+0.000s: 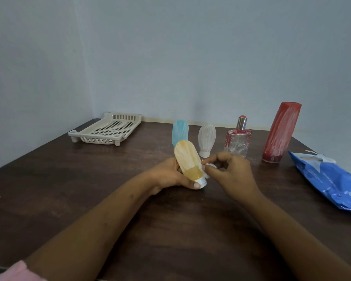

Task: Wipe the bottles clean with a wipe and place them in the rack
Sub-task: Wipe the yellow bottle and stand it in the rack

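– Yellow bottle (187, 159): location and condition?

– Held above the middle of the desk (89, 179), cap end down and top tilted away. Upper body is streaked whitish; the lower band, just above the white cap, shows clear amber.

– Hands?

– Left hand (166, 175): fingers wrapped round the lower part of the yellow bottle, thumb lying across the cap. Right hand (231, 169): fingers curled, pinching a crumpled white wipe (208, 169) against the bottle's lower right side.

– Remaining items, left to right?

– Item one: pink sleeve (18, 270), bottom left corner, on the left arm.
Item two: rack (107, 128), cream plastic with a perforated floor and slotted walls, standing at the far left of the desk near the wall, well apart from every bottle.
Item three: blue bottle (179, 131), upright behind the yellow one and partly hidden by it, surface streaked.
Item four: clear bottle (206, 138), standing on its white cap just right of the blue one, streaked white.
Item five: perfume bottle (238, 140), square glass with a silver collar and red smears, standing behind the right hand.
Item six: red bottle (280, 132), tallest of the lot, on its end with the top leaning right, streaked white.
Item seven: pack of wipes (328, 179), blue, lying flat at the right edge of the desk, its pale flap peeled up.

– Backdrop?

– Plain blue-grey wall behind the desk.
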A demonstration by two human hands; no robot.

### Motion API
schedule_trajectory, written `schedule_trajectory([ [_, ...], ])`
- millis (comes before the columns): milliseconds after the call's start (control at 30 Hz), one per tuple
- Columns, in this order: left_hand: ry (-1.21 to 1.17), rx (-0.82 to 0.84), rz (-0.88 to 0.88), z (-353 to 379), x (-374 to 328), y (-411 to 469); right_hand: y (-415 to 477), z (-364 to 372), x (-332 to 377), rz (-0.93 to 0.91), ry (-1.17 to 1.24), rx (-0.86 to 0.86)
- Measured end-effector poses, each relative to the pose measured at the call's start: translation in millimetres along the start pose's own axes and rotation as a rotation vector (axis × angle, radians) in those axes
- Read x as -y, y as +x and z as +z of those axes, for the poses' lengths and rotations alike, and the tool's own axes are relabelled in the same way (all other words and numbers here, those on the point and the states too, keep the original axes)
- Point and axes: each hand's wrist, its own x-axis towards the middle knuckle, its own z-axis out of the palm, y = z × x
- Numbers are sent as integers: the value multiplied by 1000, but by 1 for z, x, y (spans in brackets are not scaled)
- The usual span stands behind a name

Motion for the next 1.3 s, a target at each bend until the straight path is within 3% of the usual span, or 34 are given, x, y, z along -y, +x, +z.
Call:
schedule_trajectory([
  [200, -8, 23, 15, 0, 1, 0, -1, -5, 0, 7, -4, 69],
  [367, -4, 29, 26, 0, -1, -1, 1, -1, 3, -11, 14, 4],
  [500, 10, 35, 15, 1, 1, -1, 1, -7, -1, 21, -8, 80],
  [1300, 83, 58, 13, 1, -4, -1, 6, -5, 8, 9, 61, -20],
])
